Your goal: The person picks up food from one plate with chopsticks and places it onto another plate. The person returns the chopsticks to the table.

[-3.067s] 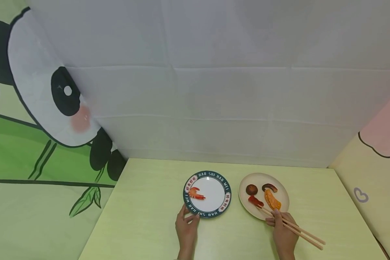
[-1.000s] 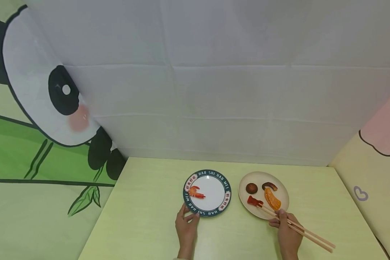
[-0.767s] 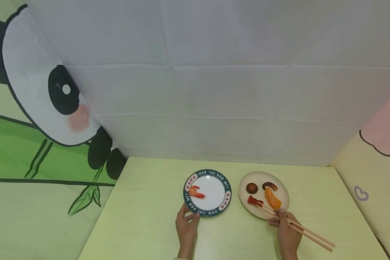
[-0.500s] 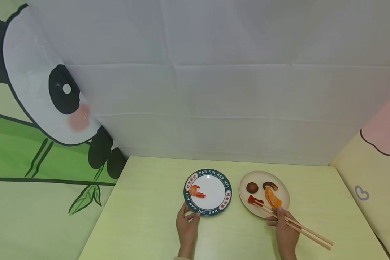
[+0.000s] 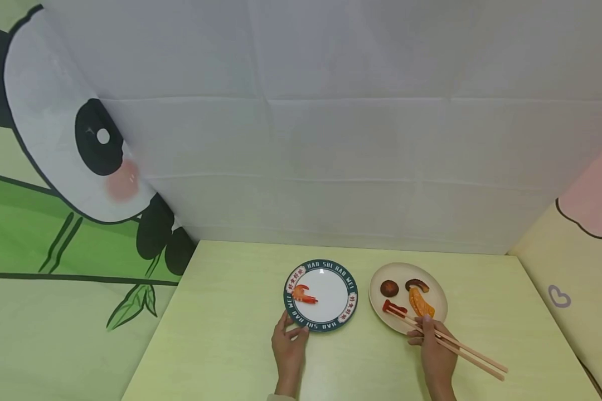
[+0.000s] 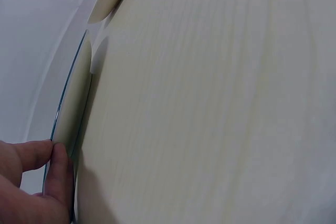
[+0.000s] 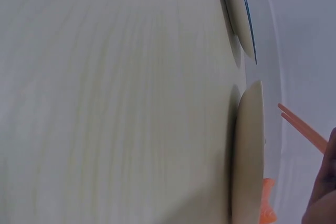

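My left hand [image 5: 289, 353] pinches the near left rim of a white plate [image 5: 348, 278] with a dark teal lettered border. A shrimp [image 5: 302, 294] lies on that plate's left side. With my right hand [image 5: 436, 359] I hold a pair of wooden chopsticks [image 5: 476, 357] slanting over a cream plate [image 5: 400, 273]. Their tips overlap a red food piece [image 5: 395, 308] in the head view; in the right wrist view the chopsticks [image 7: 304, 128] show nothing between their tips. Left wrist view: thumb and fingers grip the plate's edge [image 6: 73, 103].
Also on the cream plate are a round brown mushroom [image 5: 389, 288], a mushroom slice [image 5: 417, 285] and an orange wedge-shaped piece [image 5: 421, 303]. Both plates stand side by side on a pale yellow table [image 5: 231, 312], with a grey-white curtain [image 5: 351, 167] behind.
My right hand and the chopsticks have shifted slightly left, and the chopstick tips now lie farther over the red piece. My left hand and its plate have stayed put.
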Available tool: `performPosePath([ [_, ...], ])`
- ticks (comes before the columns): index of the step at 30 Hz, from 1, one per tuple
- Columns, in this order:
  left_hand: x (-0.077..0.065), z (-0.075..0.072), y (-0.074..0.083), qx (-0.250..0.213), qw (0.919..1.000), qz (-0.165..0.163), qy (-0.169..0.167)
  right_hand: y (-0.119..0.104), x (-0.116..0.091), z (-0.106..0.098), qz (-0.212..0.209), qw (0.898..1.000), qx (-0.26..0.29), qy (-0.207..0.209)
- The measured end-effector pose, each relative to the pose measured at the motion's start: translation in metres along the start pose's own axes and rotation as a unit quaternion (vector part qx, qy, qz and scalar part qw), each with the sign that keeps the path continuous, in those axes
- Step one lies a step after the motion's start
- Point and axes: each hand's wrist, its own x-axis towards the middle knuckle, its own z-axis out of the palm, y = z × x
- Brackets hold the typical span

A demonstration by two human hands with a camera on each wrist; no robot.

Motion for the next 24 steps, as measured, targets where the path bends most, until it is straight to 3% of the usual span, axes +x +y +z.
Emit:
performPosePath([
  [5,0.000,-0.001,0.000,0.000,1.0000,-0.003,-0.003,-0.002,-0.001,0.002,0.006,0.999,-0.035,0.001],
  [13,0.002,-0.001,0.001,0.004,1.0000,-0.001,-0.006,-0.006,-0.001,0.005,0.005,1.000,-0.005,-0.011],
  [24,0.002,-0.002,0.001,0.003,1.0000,0.001,-0.007,-0.008,-0.007,0.011,0.000,0.999,-0.026,-0.024],
])
